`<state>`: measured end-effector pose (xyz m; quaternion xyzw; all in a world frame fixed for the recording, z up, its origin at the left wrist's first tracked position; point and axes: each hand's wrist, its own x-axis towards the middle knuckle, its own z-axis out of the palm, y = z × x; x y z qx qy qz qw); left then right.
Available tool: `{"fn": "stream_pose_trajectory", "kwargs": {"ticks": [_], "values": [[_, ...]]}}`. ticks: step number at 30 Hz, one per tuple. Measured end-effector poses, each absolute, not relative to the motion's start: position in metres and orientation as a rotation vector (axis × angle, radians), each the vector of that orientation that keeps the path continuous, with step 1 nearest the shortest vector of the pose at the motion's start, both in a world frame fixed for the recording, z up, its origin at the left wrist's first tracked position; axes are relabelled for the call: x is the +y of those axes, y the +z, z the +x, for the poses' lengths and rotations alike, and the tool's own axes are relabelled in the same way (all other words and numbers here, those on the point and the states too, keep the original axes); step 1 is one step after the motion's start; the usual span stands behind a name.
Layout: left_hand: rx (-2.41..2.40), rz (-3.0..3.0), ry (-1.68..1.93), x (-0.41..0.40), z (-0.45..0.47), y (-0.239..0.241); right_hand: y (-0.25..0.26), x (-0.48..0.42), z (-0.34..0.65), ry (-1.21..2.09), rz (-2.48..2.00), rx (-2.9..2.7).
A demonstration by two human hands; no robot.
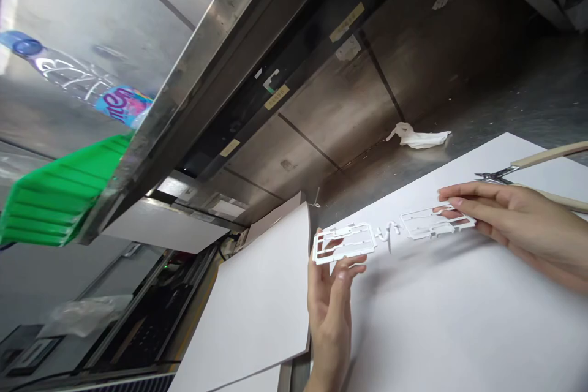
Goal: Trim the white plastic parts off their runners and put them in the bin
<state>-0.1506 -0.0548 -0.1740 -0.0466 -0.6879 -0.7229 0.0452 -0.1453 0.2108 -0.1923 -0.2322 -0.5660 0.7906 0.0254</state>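
A white moulded plastic piece hangs between my two hands above the white work surface (441,318). It has two flat rectangular frames joined by a thin curved runner (389,230). My left hand (331,306) grips the left frame (345,242) from below, with fingers behind it and at its lower edge. At the far end, my right hand (519,220) pinches the right frame (436,222) between thumb and fingers. Just beyond my right hand lies a pair of nippers (498,175) with beige handles.
A crumpled white scrap (419,136) lies on the dark metal bench behind the white sheet. On a metal shelf at upper left are a plastic bottle (82,76) and a green bin (59,196). Another white board (257,294) lies left of my left hand.
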Motion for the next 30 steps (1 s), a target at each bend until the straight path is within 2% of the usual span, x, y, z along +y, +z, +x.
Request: {"fn": "stream_pose_trajectory", "kwargs": {"ticks": [8,18,30], "values": [[-2.028,-0.047,-1.896,-0.073,-0.169,-0.182,-0.185,0.208,-0.142,2.541,-0.619,-1.743],[-1.918,0.012,-1.978,-0.071,-0.172,-0.183,-0.18,0.205,-0.142,2.607,-0.427,-1.556],[-1.879,0.145,-1.938,-0.068,-0.172,-0.177,-0.178,0.205,-0.133,2.561,0.013,-1.723]]}}
